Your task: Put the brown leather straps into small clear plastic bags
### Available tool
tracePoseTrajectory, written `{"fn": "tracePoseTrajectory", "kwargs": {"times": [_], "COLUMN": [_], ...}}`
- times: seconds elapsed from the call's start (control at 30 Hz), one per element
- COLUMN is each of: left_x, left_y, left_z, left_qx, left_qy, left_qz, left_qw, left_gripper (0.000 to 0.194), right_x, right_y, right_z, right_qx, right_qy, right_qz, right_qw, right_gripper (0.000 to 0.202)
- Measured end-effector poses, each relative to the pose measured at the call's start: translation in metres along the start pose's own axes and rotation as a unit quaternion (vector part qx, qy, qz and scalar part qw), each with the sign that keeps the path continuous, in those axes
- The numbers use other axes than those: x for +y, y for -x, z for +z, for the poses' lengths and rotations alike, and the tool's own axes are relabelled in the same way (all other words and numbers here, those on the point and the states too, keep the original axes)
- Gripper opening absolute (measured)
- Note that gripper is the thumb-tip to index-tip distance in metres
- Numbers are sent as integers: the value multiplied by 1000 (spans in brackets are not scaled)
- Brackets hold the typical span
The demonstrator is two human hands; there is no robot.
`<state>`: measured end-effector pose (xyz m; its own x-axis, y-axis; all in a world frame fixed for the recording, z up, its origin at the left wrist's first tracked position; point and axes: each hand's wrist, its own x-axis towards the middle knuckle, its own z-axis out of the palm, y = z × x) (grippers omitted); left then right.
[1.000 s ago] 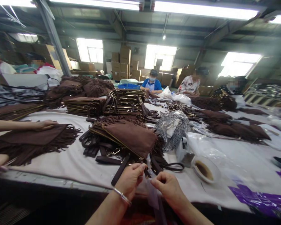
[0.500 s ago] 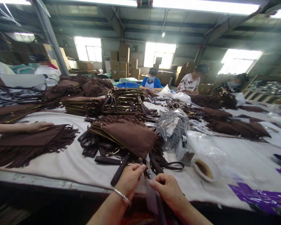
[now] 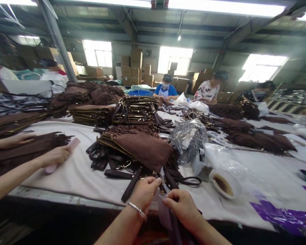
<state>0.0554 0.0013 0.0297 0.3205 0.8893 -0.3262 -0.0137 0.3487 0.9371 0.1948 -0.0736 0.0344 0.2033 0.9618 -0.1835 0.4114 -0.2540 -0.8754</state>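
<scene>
My left hand [image 3: 146,191], with a silver bangle on the wrist, is closed in a pinch by the corner of the top brown pouch [image 3: 142,148], at the upper end of a dark strap [image 3: 174,226]. My right hand [image 3: 181,204] pinches a translucent plastic sleeve [image 3: 164,212] that wraps this strap and hangs over the table's front edge. A small metal clasp [image 3: 162,191] shows between my hands. The pouch lies on a stack of fringed pouches with gold zippers. More dark straps [image 3: 118,174] spread out beside the stack.
At left, a co-worker's hands press a fringed brown piece [image 3: 28,148] and hold a pink comb [image 3: 73,144]. A bowl of brown liquid [image 3: 224,183], a speckled bundle in plastic [image 3: 187,137] and purple plastic [image 3: 277,214] lie to the right. More pouch stacks [image 3: 91,115] stand behind; several people sit beyond.
My hands stay almost in place, still pinching the strap and sleeve. At left, the co-worker's comb hand has come into view over the table, and the fringed brown piece has shifted left.
</scene>
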Motion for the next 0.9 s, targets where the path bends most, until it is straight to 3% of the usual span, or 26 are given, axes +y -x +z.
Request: {"fn": "tracePoseTrajectory", "kwargs": {"times": [0.23,0.47,0.73,0.9], "left_x": [-1,-5,-5,-5], "left_y": [4,7,8,10], "left_z": [-1,-4,-6,-4], "left_qx": [-11,-11,-11,-16], "left_qy": [27,68,30,31], "left_qz": [-14,-6,-9,-20], "left_qw": [999,998,999,999], "left_gripper": [43,45,44,41], "right_x": [2,4,6,-6], "right_y": [-2,2,-2,-12], "right_z": [-1,5,3,3], "right_qx": [2,-33,-25,-14], "right_qy": [-38,-171,-153,-104], "right_qz": [24,90,74,9], "right_qw": [999,981,985,994], "right_gripper": [18,23,23,26]}}
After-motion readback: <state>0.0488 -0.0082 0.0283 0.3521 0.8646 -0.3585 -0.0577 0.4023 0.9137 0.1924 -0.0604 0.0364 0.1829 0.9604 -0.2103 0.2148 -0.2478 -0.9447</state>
